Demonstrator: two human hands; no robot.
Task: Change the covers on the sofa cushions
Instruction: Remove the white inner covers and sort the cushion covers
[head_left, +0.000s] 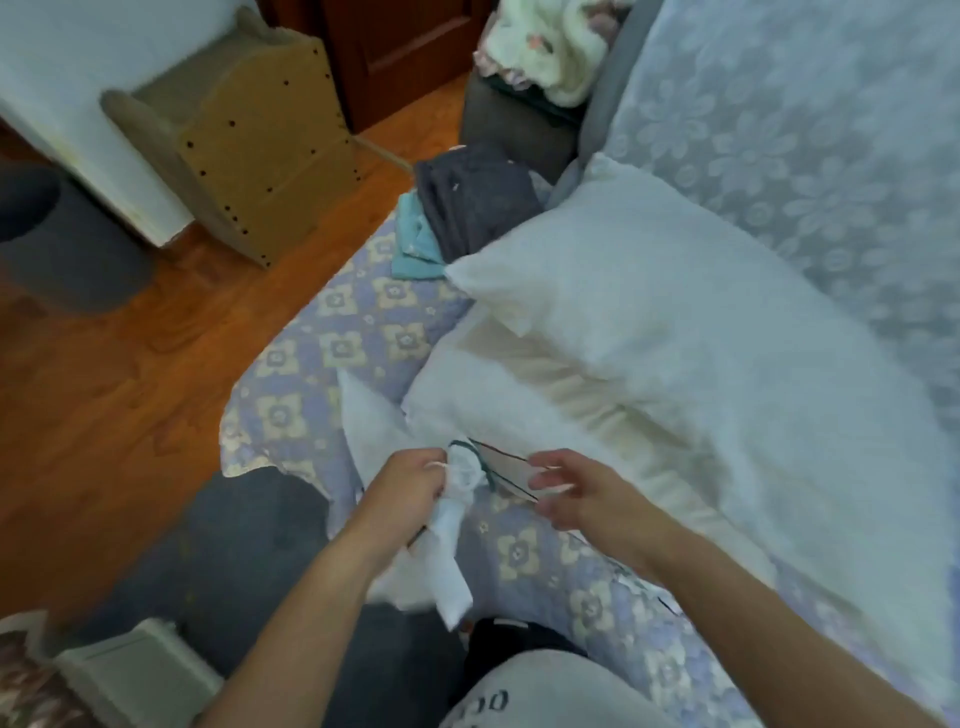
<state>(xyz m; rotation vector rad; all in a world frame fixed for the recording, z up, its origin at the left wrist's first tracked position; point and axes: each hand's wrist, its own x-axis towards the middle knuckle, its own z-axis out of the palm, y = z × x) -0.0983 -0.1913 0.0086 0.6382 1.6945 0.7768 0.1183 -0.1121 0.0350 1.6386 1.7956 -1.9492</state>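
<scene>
Fingers (415, 480) of my left hand grip a bunched white cover (457, 525); my right fingers (550, 475) hang loosely spread above the quilted sofa (311, 353), beside bare white cushions (675, 332) and wood floor (104, 374).

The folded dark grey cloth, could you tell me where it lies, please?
In the head view it lies upper centre: the folded dark grey cloth on a teal cloth, left of the top white cushion.

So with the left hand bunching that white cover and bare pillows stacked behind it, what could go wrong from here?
1. The left hand grips the white cover bunched tight, so its opening may be hard to find; the right hand hovers open beside it.
2. The upper white pillow leans on the lower pillow; tugging could tip it onto the folded dark cloth.
</scene>
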